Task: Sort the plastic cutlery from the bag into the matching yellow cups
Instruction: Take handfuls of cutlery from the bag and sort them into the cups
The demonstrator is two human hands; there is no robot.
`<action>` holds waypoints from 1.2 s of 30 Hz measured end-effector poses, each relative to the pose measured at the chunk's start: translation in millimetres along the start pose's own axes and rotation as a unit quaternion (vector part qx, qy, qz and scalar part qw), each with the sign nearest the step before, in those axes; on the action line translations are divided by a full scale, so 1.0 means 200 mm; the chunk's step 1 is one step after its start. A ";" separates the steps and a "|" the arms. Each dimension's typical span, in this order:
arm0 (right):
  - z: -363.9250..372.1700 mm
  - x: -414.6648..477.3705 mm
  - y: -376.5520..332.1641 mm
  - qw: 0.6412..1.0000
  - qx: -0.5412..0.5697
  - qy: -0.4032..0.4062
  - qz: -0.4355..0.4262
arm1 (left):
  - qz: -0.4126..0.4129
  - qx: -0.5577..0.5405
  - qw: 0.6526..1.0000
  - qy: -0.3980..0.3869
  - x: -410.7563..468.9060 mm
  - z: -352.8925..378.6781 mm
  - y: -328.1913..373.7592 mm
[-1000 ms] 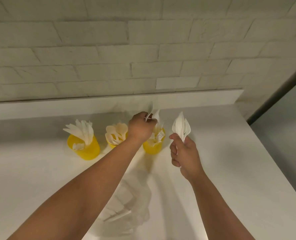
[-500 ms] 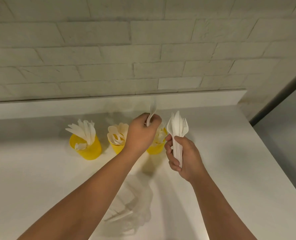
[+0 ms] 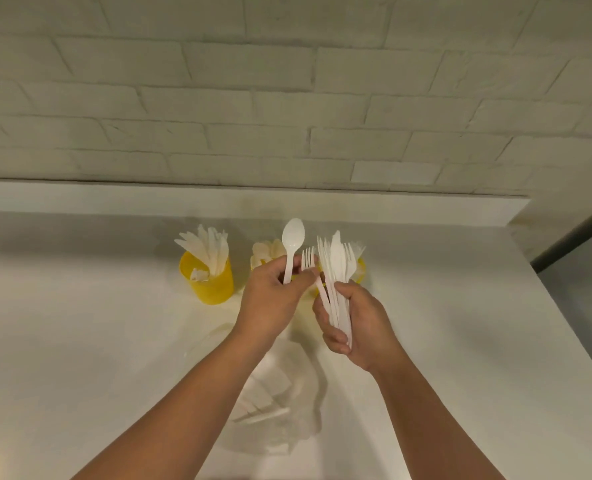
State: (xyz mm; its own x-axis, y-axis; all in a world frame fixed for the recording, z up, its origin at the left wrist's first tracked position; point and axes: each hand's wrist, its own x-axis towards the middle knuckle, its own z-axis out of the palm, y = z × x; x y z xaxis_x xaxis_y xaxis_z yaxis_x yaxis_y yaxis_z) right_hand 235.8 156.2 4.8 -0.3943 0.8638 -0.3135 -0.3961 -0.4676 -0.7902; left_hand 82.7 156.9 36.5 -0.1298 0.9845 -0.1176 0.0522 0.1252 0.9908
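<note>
Returning to the bundle (image 3: 337,271) my right hand (image 3: 360,323) grips, my left hand (image 3: 270,303), spoon (image 3: 292,235) unsorted in its pinch, nips a fork (image 3: 308,258) too.

Both forearms reach forward, hands close together: the left hand (image 3: 273,301) pinches a spoon (image 3: 291,242), the right hand (image 3: 365,325) grips a cutlery bundle (image 3: 337,268).

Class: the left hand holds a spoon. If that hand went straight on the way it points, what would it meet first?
Probably the sorted spoons standing upright just beyond the left hand; depth is hard to judge from this one view.
</note>
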 end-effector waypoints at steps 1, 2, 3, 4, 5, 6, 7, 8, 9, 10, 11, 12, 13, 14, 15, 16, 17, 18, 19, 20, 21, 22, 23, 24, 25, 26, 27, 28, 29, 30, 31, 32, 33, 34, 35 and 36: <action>0.02 0.00 0.00 1.000 -0.007 0.005 -0.004 | 0.000 0.000 1.000 0.006 0.00 -0.02 0.00; 0.03 -0.01 0.01 1.000 -0.017 0.011 -0.008 | 0.000 -0.001 1.000 0.011 0.00 -0.03 0.00; 0.05 -0.01 0.01 0.999 -0.030 0.018 -0.014 | 0.000 -0.002 1.000 0.017 0.00 -0.05 -0.01; 0.06 -0.01 0.02 0.999 -0.044 0.025 -0.020 | 0.000 -0.003 1.000 0.021 0.00 -0.06 -0.02; 0.07 -0.01 0.02 0.998 -0.056 0.030 -0.026 | -0.003 -0.006 1.000 0.027 0.00 -0.07 -0.02; 0.09 -0.01 0.03 0.997 -0.065 0.035 -0.032 | -0.007 -0.011 0.999 0.031 0.00 -0.07 -0.02; 0.10 -0.01 0.03 0.996 -0.073 0.041 -0.037 | -0.012 -0.018 0.999 0.034 -0.01 -0.08 -0.03; 0.11 -0.01 0.04 0.994 -0.082 0.051 -0.041 | -0.015 -0.023 0.999 0.035 -0.01 -0.08 -0.04; 0.12 -0.01 0.04 0.993 -0.094 0.063 -0.044 | -0.017 -0.025 0.999 0.037 -0.01 -0.09 -0.04; 0.13 -0.01 0.04 0.990 -0.106 0.077 -0.046 | -0.016 -0.025 0.999 0.040 -0.01 -0.09 -0.05; 0.14 -0.01 0.05 0.988 -0.116 0.089 -0.048 | -0.013 -0.023 0.999 0.047 -0.02 -0.09 -0.06; 0.15 -0.01 0.05 0.986 -0.126 0.100 -0.050 | -0.009 -0.017 0.998 0.052 -0.02 -0.10 -0.07; 0.15 -0.01 0.06 0.983 -0.136 0.109 -0.053 | -0.008 -0.006 0.998 0.057 -0.02 -0.10 -0.08; 0.15 -0.01 0.07 0.981 -0.148 0.116 -0.056 | -0.009 0.008 0.998 0.058 -0.02 -0.11 -0.09; 0.15 -0.01 0.08 0.977 -0.163 0.123 -0.060 | -0.013 0.020 0.998 0.053 -0.03 -0.12 -0.09; 0.15 -0.02 0.10 0.972 -0.180 0.135 -0.066 | -0.016 0.034 0.998 0.042 -0.03 -0.13 -0.09; 0.15 -0.02 0.11 0.965 -0.199 0.153 -0.076 | -0.017 0.045 0.998 0.033 -0.03 -0.14 -0.09; 0.13 -0.02 0.12 0.955 -0.220 0.179 -0.087 | -0.012 0.055 0.998 0.032 -0.02 -0.15 -0.09; 0.12 -0.03 0.13 0.943 -0.238 0.209 -0.101 | -0.001 0.064 0.997 0.042 -0.01 -0.16 -0.08; 0.10 -0.03 0.13 0.932 -0.247 0.237 -0.118 | 0.014 0.071 0.996 0.060 0.01 -0.17 -0.07; 0.07 -0.04 0.13 0.924 -0.247 0.260 -0.136 | 0.033 0.078 0.993 0.081 0.03 -0.17 -0.05; 0.05 -0.04 0.12 0.916 -0.244 0.278 -0.154 | 0.059 0.088 0.989 0.100 0.06 -0.17 -0.03; 0.02 -0.05 0.10 0.910 -0.242 0.293 -0.167 | 0.086 0.098 0.985 0.115 0.09 -0.16 -0.01; 0.00 -0.06 0.08 0.906 -0.238 0.306 -0.170 | 0.115 0.108 0.980 0.124 0.12 -0.14 0.02; -0.03 -0.07 0.06 0.907 -0.226 0.317 -0.162 | 0.142 0.117 0.974 0.128 0.16 -0.12 0.05; -0.04 -0.08 0.03 0.911 -0.209 0.324 -0.149 | 0.162 0.127 0.970 0.132 0.20 -0.08 0.08; -0.06 -0.09 0.01 0.915 -0.195 0.327 -0.137 | 0.179 0.137 0.965 0.135 0.23 -0.05 0.10; -0.07 -0.09 -0.01 0.917 -0.189 0.326 -0.130 | 0.189 0.150 0.961 0.138 0.27 -0.01 0.11; -0.08 -0.10 -0.03 0.919 -0.188 0.324 -0.125 | 0.197 0.169 0.955 0.142 0.31 0.02 0.12; -0.08 -0.11 -0.04 0.920 -0.188 0.320 -0.123 | 0.200 0.197 0.949 0.143 0.35 0.06 0.11; -0.09 -0.11 -0.04 0.922 -0.187 0.318 -0.120 | 0.201 0.232 0.941 0.142 0.38 0.09 0.10; -0.10 -0.11 -0.05 0.922 -0.187 0.318 -0.118 | 0.198 0.271 0.932 0.137 0.41 0.11 0.08; -0.10 -0.11 -0.05 0.922 -0.187 0.318 -0.115 | 0.195 0.310 0.922 0.125 0.43 0.14 0.06; -0.10 -0.11 -0.04 0.923 -0.186 0.318 -0.112 | 0.191 0.346 0.912 0.110 0.45 0.16 0.03; -0.10 -0.11 -0.04 0.924 -0.186 0.317 -0.108 | 0.189 0.378 0.902 0.093 0.46 0.17 0.01; -0.10 -0.12 -0.04 0.925 -0.186 0.314 -0.106 | 0.185 0.412 0.889 0.074 0.47 0.18 -0.02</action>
State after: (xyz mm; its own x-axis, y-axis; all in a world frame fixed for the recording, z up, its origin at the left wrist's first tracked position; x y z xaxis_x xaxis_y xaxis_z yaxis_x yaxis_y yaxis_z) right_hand 265.5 144.0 7.6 0.2649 0.9220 -0.2824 -0.0512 -0.2789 -0.9589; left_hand 106.5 253.1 18.5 -0.0780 0.9576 0.2772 0.8177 -0.0976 0.5673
